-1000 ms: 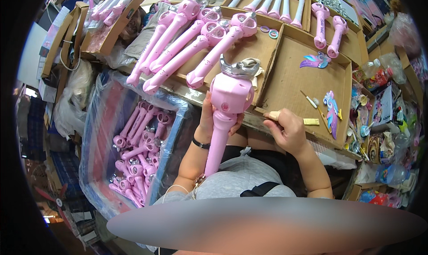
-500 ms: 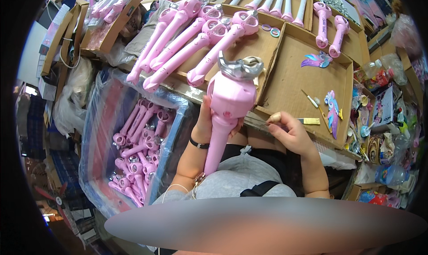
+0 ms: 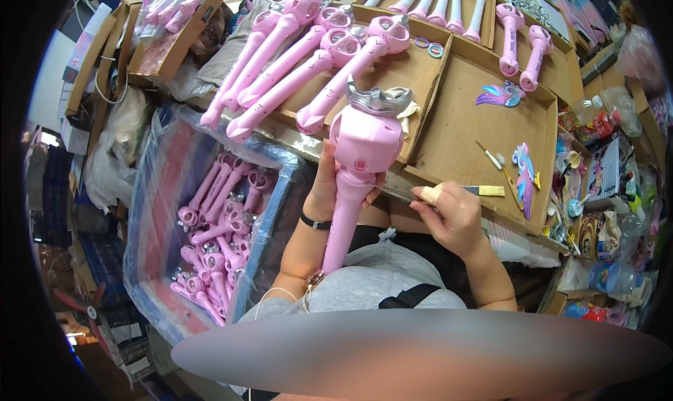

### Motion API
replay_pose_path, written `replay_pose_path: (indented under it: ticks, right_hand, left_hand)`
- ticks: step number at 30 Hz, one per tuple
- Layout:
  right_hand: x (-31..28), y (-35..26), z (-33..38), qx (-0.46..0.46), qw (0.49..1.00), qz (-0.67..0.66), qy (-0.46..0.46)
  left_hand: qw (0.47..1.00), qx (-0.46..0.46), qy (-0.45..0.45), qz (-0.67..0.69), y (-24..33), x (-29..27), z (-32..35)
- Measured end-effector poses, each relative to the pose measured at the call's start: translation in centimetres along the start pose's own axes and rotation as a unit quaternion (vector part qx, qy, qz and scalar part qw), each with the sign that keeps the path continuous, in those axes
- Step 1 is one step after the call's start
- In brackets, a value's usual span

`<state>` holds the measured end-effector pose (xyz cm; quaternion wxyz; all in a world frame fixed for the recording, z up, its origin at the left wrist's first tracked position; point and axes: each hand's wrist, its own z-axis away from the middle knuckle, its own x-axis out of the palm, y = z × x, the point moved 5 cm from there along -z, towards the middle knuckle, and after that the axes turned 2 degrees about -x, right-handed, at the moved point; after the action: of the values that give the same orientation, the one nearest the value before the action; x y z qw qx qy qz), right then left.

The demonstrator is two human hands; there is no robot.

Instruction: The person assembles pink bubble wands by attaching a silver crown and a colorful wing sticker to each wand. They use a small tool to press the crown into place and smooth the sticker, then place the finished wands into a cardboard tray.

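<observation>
My left hand (image 3: 321, 191) is wrapped round the neck of a pink toy wand (image 3: 366, 145). The wand stands upright before my chest, its faceted head topped by a silver crown (image 3: 379, 101). To its right is my right hand (image 3: 452, 215), fingers pinched together, with a pale covering on one fingertip. A thin greyish strip seems to run from that pinch toward the wand's neck, but its kind is unclear. Just beyond this hand, a flat brush (image 3: 489, 191) with pale yellow bristles lies at the tray's near edge.
Several pink wands (image 3: 287, 71) lie across the cardboard trays (image 3: 463, 131). More fill a plastic-lined bin (image 3: 275, 240) at left. The right tray holds purple-blue wing pieces (image 3: 523, 177) and a thin brush. White handles (image 3: 438, 5) lie farther back. Bottles and clutter (image 3: 610, 275) crowd the right.
My right hand has moved slightly left, closer to the wand, and its fingers have curled in more. The wand has stayed in my left hand, with its head turned slightly.
</observation>
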<state>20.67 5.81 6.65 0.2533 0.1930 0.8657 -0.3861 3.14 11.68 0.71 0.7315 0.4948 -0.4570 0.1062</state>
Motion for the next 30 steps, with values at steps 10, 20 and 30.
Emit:
replay_pose_path:
  ticks: [10,20,30]
  right_hand:
    - [1.4,1.7,0.6,0.067,0.996,-0.003,-0.065]
    - [0.7,2.3,0.5,0.126,0.963,-0.144,-0.187]
    - [2.1,2.5,5.0,0.558,0.439,-0.6,-0.368]
  left_hand:
    - [1.0,-0.016,0.026,-0.009,-0.6,-0.1,-0.6]
    - [0.997,-0.047,-0.002,-0.054,-0.9,1.5,0.3]
    - [0.994,-0.103,-0.027,-0.034,-2.7,1.4,0.5]
